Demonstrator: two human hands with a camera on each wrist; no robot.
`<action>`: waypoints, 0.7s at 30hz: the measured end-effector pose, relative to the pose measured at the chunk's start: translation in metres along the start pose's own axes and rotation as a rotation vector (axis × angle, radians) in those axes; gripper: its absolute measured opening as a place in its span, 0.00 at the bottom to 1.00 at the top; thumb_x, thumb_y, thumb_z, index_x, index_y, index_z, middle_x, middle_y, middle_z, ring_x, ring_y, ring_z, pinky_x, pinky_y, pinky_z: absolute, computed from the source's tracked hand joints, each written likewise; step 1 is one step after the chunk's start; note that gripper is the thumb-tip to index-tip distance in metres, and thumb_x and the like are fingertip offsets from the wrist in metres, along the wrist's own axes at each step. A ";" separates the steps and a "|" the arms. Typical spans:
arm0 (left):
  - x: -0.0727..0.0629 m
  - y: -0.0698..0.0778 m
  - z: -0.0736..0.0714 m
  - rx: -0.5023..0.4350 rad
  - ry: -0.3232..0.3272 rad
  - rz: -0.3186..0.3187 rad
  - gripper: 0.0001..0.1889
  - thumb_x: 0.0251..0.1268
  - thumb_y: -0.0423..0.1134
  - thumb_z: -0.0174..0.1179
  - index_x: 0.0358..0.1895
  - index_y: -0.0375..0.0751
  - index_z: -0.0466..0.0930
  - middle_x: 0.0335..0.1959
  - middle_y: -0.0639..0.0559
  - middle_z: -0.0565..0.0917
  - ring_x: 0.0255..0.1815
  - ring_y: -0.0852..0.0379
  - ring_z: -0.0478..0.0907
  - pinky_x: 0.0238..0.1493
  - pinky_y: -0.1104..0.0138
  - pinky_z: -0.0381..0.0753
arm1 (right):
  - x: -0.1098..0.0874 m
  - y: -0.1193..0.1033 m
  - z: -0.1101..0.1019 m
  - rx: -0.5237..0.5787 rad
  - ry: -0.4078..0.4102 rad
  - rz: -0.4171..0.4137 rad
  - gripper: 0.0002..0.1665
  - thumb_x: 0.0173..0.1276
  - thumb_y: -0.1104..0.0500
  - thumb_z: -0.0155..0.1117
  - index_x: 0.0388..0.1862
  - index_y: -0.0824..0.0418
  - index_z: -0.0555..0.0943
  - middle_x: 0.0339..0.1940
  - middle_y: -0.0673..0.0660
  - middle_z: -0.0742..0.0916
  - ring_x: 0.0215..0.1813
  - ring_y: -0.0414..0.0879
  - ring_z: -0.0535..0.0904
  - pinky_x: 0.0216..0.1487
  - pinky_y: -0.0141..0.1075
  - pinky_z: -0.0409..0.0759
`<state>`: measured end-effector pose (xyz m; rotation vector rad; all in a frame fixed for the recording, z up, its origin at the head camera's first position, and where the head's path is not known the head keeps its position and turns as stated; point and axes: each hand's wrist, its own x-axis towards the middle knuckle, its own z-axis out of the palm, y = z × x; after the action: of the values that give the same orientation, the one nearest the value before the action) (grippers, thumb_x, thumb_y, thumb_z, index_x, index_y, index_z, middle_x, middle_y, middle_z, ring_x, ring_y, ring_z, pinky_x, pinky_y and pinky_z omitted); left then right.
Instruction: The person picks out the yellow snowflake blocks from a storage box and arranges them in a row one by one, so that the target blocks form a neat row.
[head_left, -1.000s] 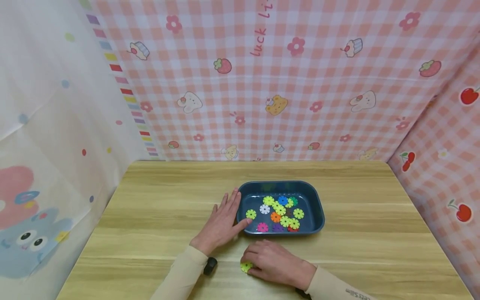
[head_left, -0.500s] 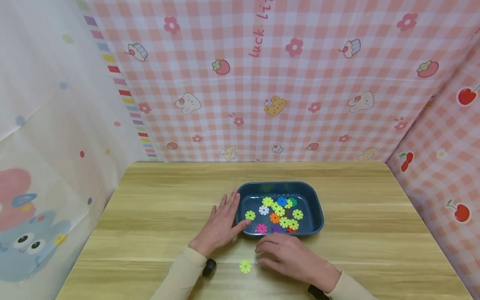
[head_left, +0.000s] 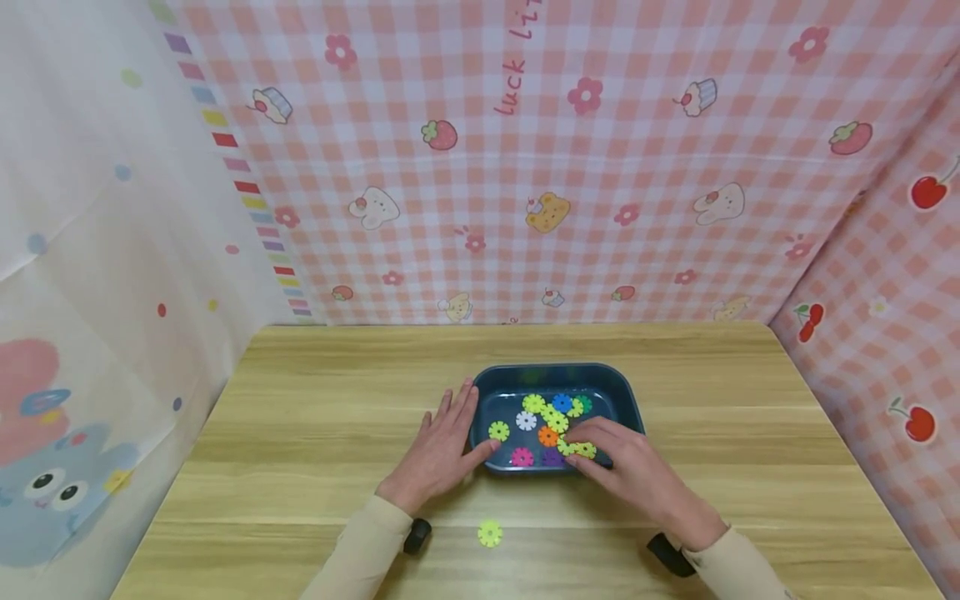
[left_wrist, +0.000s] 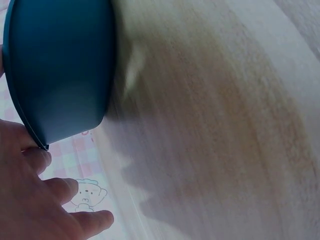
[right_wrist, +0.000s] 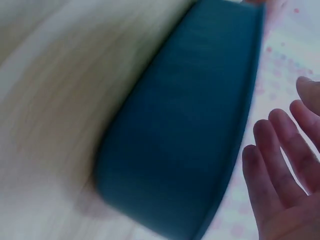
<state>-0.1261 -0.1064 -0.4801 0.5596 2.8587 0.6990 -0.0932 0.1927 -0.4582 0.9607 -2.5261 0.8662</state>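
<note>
In the head view a dark blue tray (head_left: 517, 371) holds several notched plastic snowflake discs. They include a white disc (head_left: 527, 421), an orange disc (head_left: 548, 436), a pink disc (head_left: 522, 457) and a blue disc (head_left: 562, 403); most others are yellow-green. My left hand (head_left: 438, 454) rests against the tray's left side, fingers extended and thumb over the rim. Above the tray's right front reaches my right hand (head_left: 637, 471), thumb and forefinger apart near yellow-green discs (head_left: 585, 450). Its fingers (right_wrist: 280, 160) look extended in the right wrist view. Part of the tray is hidden beneath that hand.
One yellow-green disc (head_left: 490, 533) lies flat on the wooden table (head_left: 315, 383) in front of the tray. Behind the table hangs a pink checked cloth (head_left: 450, 192), with more printed cloth at both sides.
My right hand has let go of the yellow-green disc, leaving it on the table, and has moved right and forward over the tray. My left hand has stayed at the tray's side.
</note>
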 end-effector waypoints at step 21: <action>-0.001 0.000 -0.001 0.011 -0.004 0.006 0.49 0.76 0.70 0.46 0.85 0.41 0.44 0.87 0.50 0.41 0.85 0.40 0.40 0.79 0.37 0.49 | 0.027 0.044 0.004 -0.058 -0.322 0.131 0.16 0.69 0.58 0.74 0.54 0.61 0.87 0.51 0.54 0.88 0.53 0.49 0.85 0.56 0.46 0.86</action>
<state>-0.1253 -0.1066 -0.4792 0.5713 2.8604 0.6827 -0.1427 0.2026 -0.4676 0.9953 -2.8970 0.7172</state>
